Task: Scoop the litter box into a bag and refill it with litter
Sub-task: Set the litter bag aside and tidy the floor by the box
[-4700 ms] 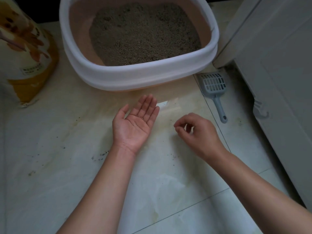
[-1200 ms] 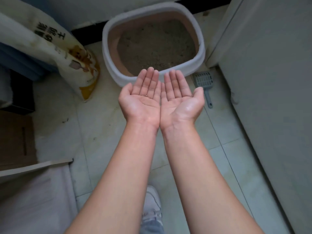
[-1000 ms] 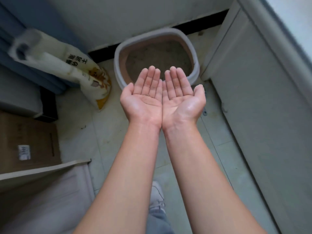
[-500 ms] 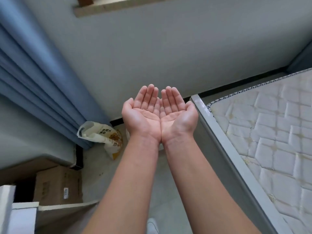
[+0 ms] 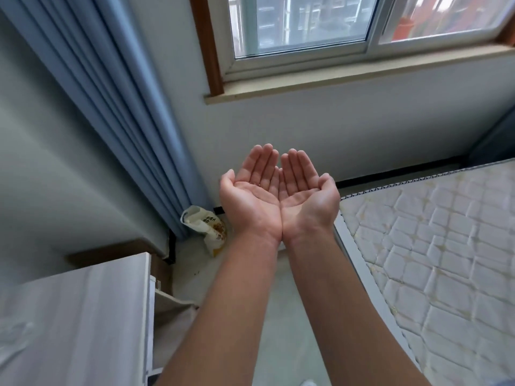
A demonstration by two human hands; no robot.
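Wall (image 5: 362,121), pale grey, across the middle, with window (image 5: 306,20) and its wood-trimmed sill above. Quilted mattress (image 5: 446,260), bare and faintly stained, filling the right side, its edge running alongside the right arm. Blue curtain (image 5: 125,121) hanging in folds down the left, reaching the floor corner. White cabinet top (image 5: 75,324) at lower left, blurred. Grey floor (image 5: 278,344) showing between cabinet and mattress. Two bare forearms stretched forward side by side from the bottom edge. Left hand (image 5: 250,196) and right hand (image 5: 306,193) raised in front of the wall, palms up, fingers straight and together, slightly cupped, little-finger edges touching; both released, grasping nothing. Litter bag (image 5: 207,227), white with yellow-orange print, top open, leaning on the floor at the curtain's foot against the wall, seen just left of the left wrist (litter box itself hidden or out of frame: cannot tell which). Tip of a pale shoe (image 5: 308,383) at the bottom edge.
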